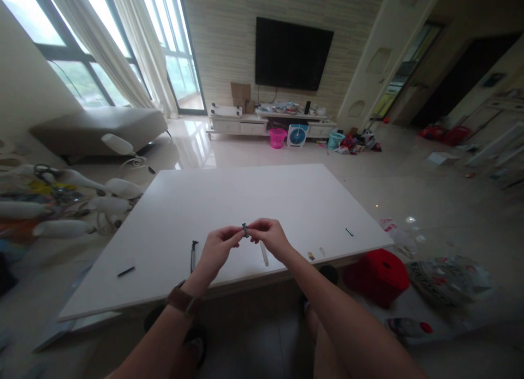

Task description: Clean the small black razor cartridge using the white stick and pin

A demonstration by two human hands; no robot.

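Over the near part of the white table, my left hand and my right hand meet fingertip to fingertip. Between them they pinch a small dark green and black piece, too small to name. A watch with a brown strap circles my left wrist. Left of that hand lies a thin black tool-like item with a bent top. Below my right hand a slim white stick-like piece rests on the tabletop, partly hidden by the fingers.
A short dark bar lies at the table's left, a small green-black strip at its right. Small bits sit near the front edge. A red stool stands right of the table; white lamp-like shapes crowd its left side.
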